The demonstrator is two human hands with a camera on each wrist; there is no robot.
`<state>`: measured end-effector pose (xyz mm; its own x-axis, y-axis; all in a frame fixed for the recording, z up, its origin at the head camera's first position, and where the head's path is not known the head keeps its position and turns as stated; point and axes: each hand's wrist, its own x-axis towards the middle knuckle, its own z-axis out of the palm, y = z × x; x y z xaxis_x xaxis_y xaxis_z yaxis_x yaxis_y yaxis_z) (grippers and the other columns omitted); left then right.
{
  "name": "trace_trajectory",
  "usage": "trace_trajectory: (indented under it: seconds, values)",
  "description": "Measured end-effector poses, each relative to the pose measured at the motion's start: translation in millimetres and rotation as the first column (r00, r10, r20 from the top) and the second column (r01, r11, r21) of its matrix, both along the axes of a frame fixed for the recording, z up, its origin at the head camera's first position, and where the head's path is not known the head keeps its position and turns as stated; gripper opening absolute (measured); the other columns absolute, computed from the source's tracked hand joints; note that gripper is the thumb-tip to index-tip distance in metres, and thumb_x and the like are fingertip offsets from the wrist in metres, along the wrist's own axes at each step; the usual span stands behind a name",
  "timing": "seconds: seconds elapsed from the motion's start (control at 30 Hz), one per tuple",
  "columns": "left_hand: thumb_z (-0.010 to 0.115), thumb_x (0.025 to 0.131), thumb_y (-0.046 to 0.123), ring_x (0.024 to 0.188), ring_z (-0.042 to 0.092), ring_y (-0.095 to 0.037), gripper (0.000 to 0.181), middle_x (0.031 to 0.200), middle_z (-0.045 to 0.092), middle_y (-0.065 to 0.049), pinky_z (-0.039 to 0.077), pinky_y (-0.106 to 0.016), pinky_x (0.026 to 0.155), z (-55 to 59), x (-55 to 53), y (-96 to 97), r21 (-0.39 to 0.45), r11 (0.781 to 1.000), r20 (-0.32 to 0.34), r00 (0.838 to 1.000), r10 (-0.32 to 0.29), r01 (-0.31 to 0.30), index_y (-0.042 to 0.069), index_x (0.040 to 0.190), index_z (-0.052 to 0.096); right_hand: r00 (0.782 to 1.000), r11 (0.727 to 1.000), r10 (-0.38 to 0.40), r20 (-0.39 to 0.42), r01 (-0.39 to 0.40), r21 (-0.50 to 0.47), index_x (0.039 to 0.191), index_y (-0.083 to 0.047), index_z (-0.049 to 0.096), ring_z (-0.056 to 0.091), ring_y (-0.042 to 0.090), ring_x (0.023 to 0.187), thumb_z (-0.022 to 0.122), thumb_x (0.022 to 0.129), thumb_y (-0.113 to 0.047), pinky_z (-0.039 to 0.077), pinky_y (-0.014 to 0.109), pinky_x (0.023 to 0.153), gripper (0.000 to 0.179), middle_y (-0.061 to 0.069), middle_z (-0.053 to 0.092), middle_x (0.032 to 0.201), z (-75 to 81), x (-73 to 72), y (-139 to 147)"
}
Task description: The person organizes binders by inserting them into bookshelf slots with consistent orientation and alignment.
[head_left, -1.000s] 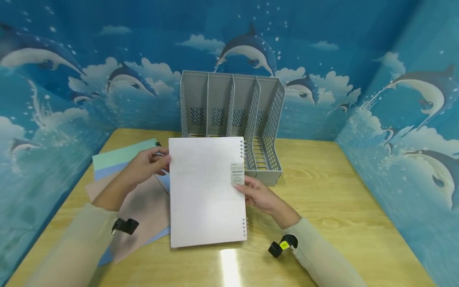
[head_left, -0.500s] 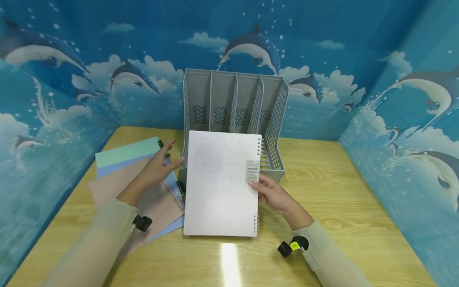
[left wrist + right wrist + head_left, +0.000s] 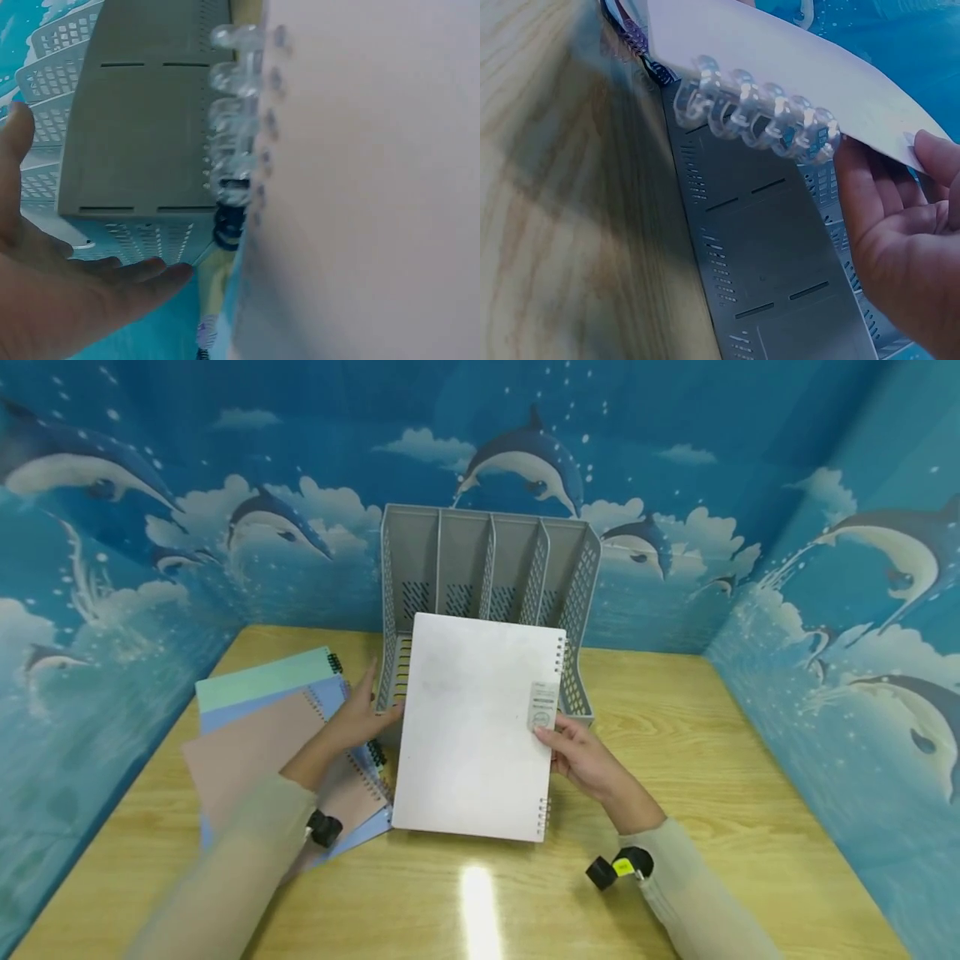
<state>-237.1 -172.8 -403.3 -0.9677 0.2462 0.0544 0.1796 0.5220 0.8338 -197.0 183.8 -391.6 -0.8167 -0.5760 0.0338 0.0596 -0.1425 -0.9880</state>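
A white spiral notebook (image 3: 480, 727) is held up in front of the grey file organizer (image 3: 410, 543), tilted a little, its rings on the right. My right hand (image 3: 592, 764) pinches its ringed edge beside a small printed label (image 3: 542, 703), thumb on the front and fingers behind. At the opposite edge my left hand (image 3: 352, 720) has its fingers spread and its thumb reaching to the notebook's side. In the left wrist view that left hand (image 3: 82, 300) is unfolded beside the organizer's grey front (image 3: 142, 135). The notebook hides the organizer's lower middle part.
Several spiral notebooks lie overlapping on the wooden table (image 3: 675, 760) at the left: a pink one (image 3: 258, 739) on top, a blue one (image 3: 225, 717) and a green one (image 3: 262, 681) beneath. Walls with dolphin pictures (image 3: 517, 468) enclose the table's back and sides.
The white notebook has moved right and up toward the organizer and tilted slightly. My left hand has let go of its left edge, spread its fingers and followed it right.
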Motion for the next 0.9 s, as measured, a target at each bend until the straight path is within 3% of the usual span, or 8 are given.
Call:
trace_trajectory:
  seconds: [0.1,0.2,0.33,0.53,0.67,0.8,0.9]
  values:
    - [0.059,0.096,0.03,0.142,0.017,-0.049,0.095,0.16,-0.001,-0.023,0.022,-0.064,0.111,-5.9,-2.8,2.0,0.042,0.998,-0.041,0.999,-0.033,0.035,0.011,0.155,-0.013,1.0,1.0,-0.006,-0.008,0.006,0.006,0.15,-0.001,0.031,0.068,0.021,0.101,0.045,0.105,-0.019,0.059,0.038,0.079,0.051,0.001,0.065,0.123,2.3,-2.2,-1]
    - [0.058,0.096,0.023,0.144,0.011,-0.046,0.092,0.161,-0.002,-0.019,0.015,-0.065,0.113,-9.5,-3.9,4.3,0.068,0.996,-0.056,0.997,-0.045,0.049,0.016,0.155,-0.012,0.999,1.0,-0.025,-0.02,0.025,0.019,0.148,0.0,0.033,0.069,0.021,0.1,0.046,0.104,-0.02,0.059,0.038,0.078,0.05,0.0,0.066,0.121,4.2,-2.8,-1]
    - [0.059,0.097,0.034,0.145,0.008,-0.045,0.094,0.162,-0.003,-0.017,0.015,-0.066,0.112,-11.0,-2.9,6.2,0.066,0.997,-0.022,0.999,-0.036,0.037,0.018,0.156,-0.012,0.997,0.997,-0.063,-0.037,0.065,0.036,0.147,0.0,0.035,0.069,0.019,0.097,0.047,0.104,-0.02,0.059,0.036,0.076,0.049,-0.001,0.067,0.119,7.0,-3.1,1]
    - [0.052,0.095,0.055,0.143,0.01,-0.049,0.099,0.161,-0.006,-0.019,0.019,-0.066,0.111,-9.6,0.2,5.6,-0.05,0.999,0.066,0.998,0.011,-0.008,0.014,0.154,-0.015,0.991,0.993,-0.107,-0.084,0.111,0.049,0.147,0.003,0.034,0.07,0.018,0.093,0.046,0.104,-0.019,0.06,0.033,0.073,0.05,-0.003,0.068,0.117,18.0,-3.5,3]
    - [0.048,0.097,0.055,0.143,0.01,-0.049,0.094,0.161,-0.004,-0.02,0.017,-0.068,0.111,-7.1,-0.3,5.5,-0.064,0.998,0.077,0.997,0.029,-0.024,0.012,0.155,-0.014,0.984,0.986,-0.143,-0.107,0.152,0.076,0.146,0.005,0.034,0.071,0.016,0.089,0.048,0.104,-0.019,0.06,0.03,0.07,0.051,-0.004,0.069,0.114,23.3,-2.7,0]
    - [0.055,0.097,0.046,0.142,0.016,-0.049,0.095,0.16,0.002,-0.023,0.02,-0.065,0.112,-6.0,-1.2,9.3,-0.062,0.998,0.028,0.999,0.029,-0.027,0.008,0.155,-0.01,0.972,0.976,-0.182,-0.146,0.197,0.09,0.144,0.007,0.037,0.07,0.015,0.088,0.047,0.104,-0.017,0.059,0.029,0.068,0.048,-0.005,0.069,0.111,25.5,-1.4,-1]
    - [0.059,0.095,0.046,0.142,0.014,-0.049,0.101,0.159,0.002,-0.025,0.02,-0.064,0.112,-5.0,-0.8,11.2,-0.075,0.997,0.043,0.999,0.032,-0.029,0.007,0.154,-0.012,0.952,0.963,-0.23,-0.201,0.253,0.093,0.142,0.008,0.039,0.07,0.015,0.086,0.047,0.104,-0.017,0.059,0.028,0.066,0.046,-0.006,0.069,0.11,29.9,0.0,-1]
